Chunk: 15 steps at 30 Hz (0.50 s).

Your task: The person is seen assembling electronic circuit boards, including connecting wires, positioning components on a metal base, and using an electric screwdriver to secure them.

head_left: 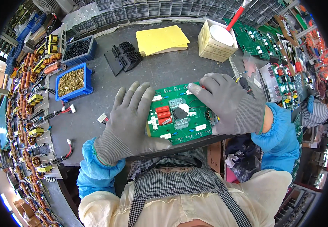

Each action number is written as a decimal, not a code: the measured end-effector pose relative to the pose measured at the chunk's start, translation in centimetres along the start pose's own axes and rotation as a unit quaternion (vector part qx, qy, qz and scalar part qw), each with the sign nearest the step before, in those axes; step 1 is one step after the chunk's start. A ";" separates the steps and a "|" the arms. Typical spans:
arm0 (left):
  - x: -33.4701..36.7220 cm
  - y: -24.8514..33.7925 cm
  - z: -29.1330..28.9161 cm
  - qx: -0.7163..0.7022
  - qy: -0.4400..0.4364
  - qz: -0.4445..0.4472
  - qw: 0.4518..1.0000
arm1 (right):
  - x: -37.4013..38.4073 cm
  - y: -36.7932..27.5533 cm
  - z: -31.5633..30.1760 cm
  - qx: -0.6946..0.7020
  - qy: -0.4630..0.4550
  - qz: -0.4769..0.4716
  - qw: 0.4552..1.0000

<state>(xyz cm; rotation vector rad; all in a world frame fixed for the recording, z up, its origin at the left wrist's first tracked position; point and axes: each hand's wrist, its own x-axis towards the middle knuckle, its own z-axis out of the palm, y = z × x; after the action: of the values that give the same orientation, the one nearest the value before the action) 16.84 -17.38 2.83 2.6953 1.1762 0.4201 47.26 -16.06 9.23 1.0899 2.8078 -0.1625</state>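
A green circuit board (pixel 191 133) lies at the table's front edge, carrying red blocks, white parts and a round black-and-white part. Against its left side rests my left hand (pixel 128 117) in a grey glove, open, fingers stretched out toward the far side and thumb along the front edge. My right hand (pixel 228 102), also gloved in grey, is closed on the board's right side. Its thumb lies over the far right corner, and its other fingertips are partly hidden. A small red bit shows beside that thumb.
Left: a blue bin of brass-coloured pieces (pixel 71 82), a bin of black pieces (pixel 79 50) and rows of wired coils (pixel 23 109). Behind the board: black finned parts (pixel 123 57), yellow sheets (pixel 161 39) and a box (pixel 213 51) holding a white tub. More boards (pixel 256 41) lie right.
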 end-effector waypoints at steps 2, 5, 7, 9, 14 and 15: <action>-0.1 -0.2 0.0 0.000 -0.003 0.003 1.000 | 0.0 0.0 -0.3 -0.006 -0.015 -0.009 1.000; 0.0 -0.2 -0.2 -0.002 -0.008 0.007 1.000 | 0.2 0.1 -0.1 -0.021 -0.036 -0.013 0.999; 0.1 0.1 -0.3 -0.002 -0.011 0.006 1.000 | 0.2 0.1 -0.1 -0.032 -0.036 -0.018 0.999; 0.2 0.3 -0.3 0.000 -0.014 0.003 1.000 | -0.1 0.0 -0.1 -0.042 -0.025 -0.025 0.998; 0.5 -0.3 -0.5 -0.011 -0.016 0.020 1.000 | 0.1 0.5 -0.3 -0.027 -0.025 -0.038 0.999; 0.6 -0.4 -0.4 -0.018 -0.015 0.025 0.999 | 0.2 0.6 -0.3 -0.030 -0.023 -0.041 0.998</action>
<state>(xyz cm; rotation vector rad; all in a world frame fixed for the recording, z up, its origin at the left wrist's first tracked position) 16.85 -16.60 3.21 2.6958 1.0848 0.4010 47.50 -15.41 9.46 0.9469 2.7975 -0.1083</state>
